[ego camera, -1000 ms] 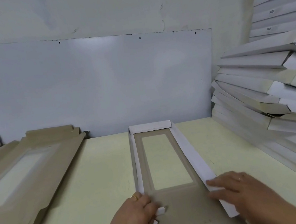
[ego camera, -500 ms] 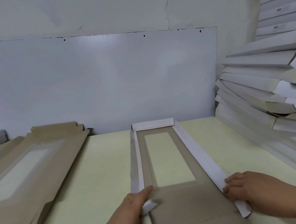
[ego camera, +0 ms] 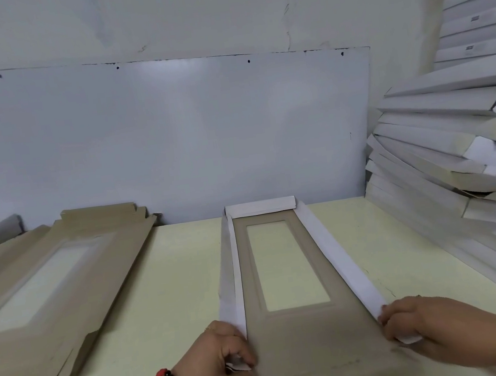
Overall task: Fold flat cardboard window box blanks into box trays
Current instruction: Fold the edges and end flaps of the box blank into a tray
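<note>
On the table (ego camera: 166, 293), center, window box blank (ego camera: 307, 337) lies w/ far end wall up. Both long side walls now stand raised vs 1 s ago. Left hand (ego camera: 222, 358) & right hand (ego camera: 415, 320) each pinch a near wall end; near end flap likely next.

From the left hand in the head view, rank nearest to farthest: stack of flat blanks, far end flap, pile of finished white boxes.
1. Stack of flat blanks, on the left hand's own side.
2. Far end flap, straight ahead by the wall.
3. Pile of finished white boxes, far right.
</note>
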The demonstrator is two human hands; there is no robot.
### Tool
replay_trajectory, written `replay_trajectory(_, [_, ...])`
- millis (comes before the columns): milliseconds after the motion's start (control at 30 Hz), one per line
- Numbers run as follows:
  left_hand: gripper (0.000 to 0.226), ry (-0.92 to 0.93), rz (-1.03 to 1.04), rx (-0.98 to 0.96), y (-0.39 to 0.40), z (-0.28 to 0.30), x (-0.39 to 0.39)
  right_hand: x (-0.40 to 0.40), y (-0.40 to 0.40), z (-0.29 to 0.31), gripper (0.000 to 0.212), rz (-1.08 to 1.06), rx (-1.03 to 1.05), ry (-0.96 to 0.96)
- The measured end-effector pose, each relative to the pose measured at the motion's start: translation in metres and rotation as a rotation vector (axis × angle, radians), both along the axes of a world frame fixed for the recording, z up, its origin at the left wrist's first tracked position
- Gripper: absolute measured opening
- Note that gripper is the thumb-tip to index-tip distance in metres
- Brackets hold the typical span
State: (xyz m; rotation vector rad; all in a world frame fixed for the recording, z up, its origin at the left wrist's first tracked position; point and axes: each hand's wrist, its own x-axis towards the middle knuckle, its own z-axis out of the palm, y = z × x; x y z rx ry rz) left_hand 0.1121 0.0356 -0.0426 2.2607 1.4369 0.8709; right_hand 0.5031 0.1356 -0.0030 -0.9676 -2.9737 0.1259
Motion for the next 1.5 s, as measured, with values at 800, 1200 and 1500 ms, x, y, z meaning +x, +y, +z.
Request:
replay_trajectory(800, [0.022, -0.016, -0.102, 0.074, -0.009, -0.004, -0.014, 0.004, -0.003, -0.015, 0.027, -0.255, -0.322, 0.454])
replay_trajectory(1200, [0.015, -0.002, 0.137, -0.094, -0.009, 0.003, -0.005, 0.008, -0.003, -0.02, 0.02, -0.287, -0.287, 0.443])
replay_trajectory(1500, [0.025, -0.006, 0.119, -0.02, -0.011, -0.001, -0.013, 0.004, 0.007, -0.015, 0.021, -0.229, -0.159, 0.213])
